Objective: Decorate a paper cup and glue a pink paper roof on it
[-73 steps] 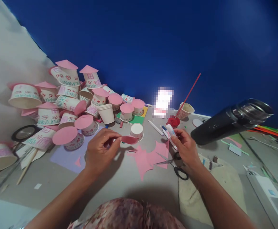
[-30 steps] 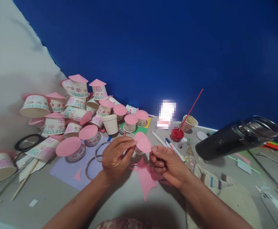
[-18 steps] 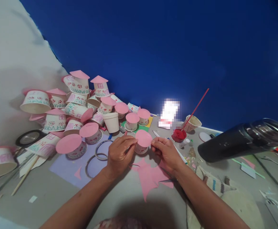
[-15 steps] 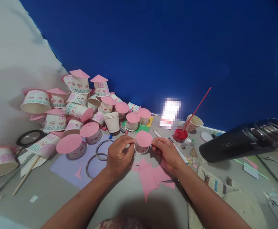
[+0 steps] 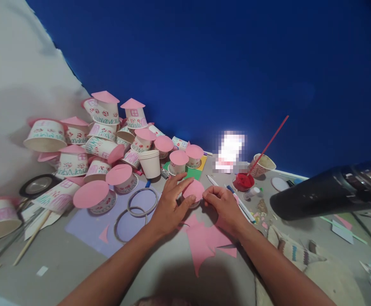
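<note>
Pink paper circle [image 5: 193, 190] rests on the small cup [image 5: 192, 202], just right of the rings [image 5: 136, 209]. Your left hand [image 5: 171, 205] presses it open-fingered; your right hand [image 5: 222, 205] pinches its edge. It's light and floppy, so hold the rim.

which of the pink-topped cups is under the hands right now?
The small cup in front of the pile, apart from the rest: left hand fingers spread on its pink disc, right hand pinching the disc's right edge. The other capped cups go untouched.
</note>
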The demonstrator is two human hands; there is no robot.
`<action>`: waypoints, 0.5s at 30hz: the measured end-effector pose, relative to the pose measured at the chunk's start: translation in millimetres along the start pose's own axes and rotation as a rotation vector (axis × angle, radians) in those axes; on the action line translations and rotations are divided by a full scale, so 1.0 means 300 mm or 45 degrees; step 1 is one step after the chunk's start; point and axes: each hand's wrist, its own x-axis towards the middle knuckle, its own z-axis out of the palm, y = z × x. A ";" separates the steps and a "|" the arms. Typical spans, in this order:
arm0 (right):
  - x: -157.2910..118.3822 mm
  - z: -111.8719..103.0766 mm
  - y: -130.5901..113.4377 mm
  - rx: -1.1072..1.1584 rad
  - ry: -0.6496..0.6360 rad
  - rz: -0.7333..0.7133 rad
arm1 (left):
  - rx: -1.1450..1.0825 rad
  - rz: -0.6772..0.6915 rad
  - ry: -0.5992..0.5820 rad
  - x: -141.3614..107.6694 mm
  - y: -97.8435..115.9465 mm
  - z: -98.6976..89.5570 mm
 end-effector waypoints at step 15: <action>-0.010 -0.002 -0.024 -0.529 0.118 -0.597 | 0.049 0.019 -0.022 0.000 -0.011 0.003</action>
